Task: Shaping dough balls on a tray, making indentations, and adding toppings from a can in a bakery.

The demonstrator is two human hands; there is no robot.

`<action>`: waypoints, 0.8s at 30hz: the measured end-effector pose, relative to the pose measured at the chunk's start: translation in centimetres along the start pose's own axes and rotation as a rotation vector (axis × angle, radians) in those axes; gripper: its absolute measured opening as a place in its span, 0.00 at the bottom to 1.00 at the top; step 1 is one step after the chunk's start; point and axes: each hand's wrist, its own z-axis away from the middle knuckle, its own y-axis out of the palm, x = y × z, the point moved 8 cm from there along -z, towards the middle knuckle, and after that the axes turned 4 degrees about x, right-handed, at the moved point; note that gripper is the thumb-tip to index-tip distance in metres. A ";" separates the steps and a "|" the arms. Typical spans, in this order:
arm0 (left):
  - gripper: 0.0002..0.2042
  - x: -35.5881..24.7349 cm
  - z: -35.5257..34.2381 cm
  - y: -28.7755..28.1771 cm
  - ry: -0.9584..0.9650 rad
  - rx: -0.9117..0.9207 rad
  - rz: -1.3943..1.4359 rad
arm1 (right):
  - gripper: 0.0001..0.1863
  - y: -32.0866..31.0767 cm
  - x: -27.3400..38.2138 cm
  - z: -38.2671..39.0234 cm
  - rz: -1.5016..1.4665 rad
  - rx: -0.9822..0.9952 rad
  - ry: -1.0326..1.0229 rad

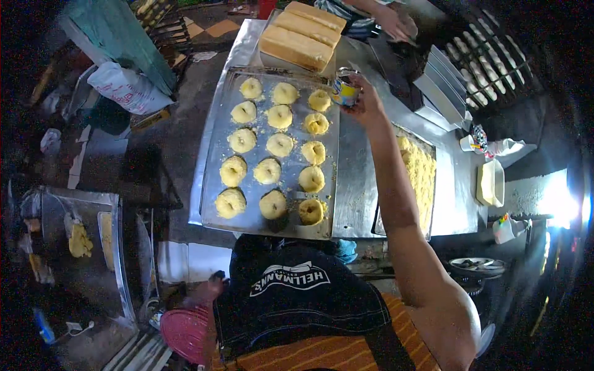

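Observation:
My right hand (366, 106) is stretched far forward, its fingers wrapped round a small tin can (346, 93) with a yellow and blue label. The can is at the far right corner of a metal baking tray (209, 154), close to a dough piece (319, 100). Rows of round, crumb-topped dough pieces lie on this tray, several with a dent in the middle. One in the near right corner (311, 211) has a deep hollow. My left hand (209, 290) hangs low beside my dark apron, away from the table; it is dim and blurred, so its fingers are unclear.
Long bread loaves (303, 34) lie beyond the tray. To the right stand a tray of yellow crumbs (417, 179), stacked metal pans (440, 86) and a tub (490, 183). Another person's hand (396, 23) is at the far side. A pink lid-like round (184, 334) sits low left.

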 end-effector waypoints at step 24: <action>0.12 0.0 -3.2 2.8 -0.320 -0.256 0.141 | 0.36 9.5 3.0 -2.8 0.933 -0.277 -0.327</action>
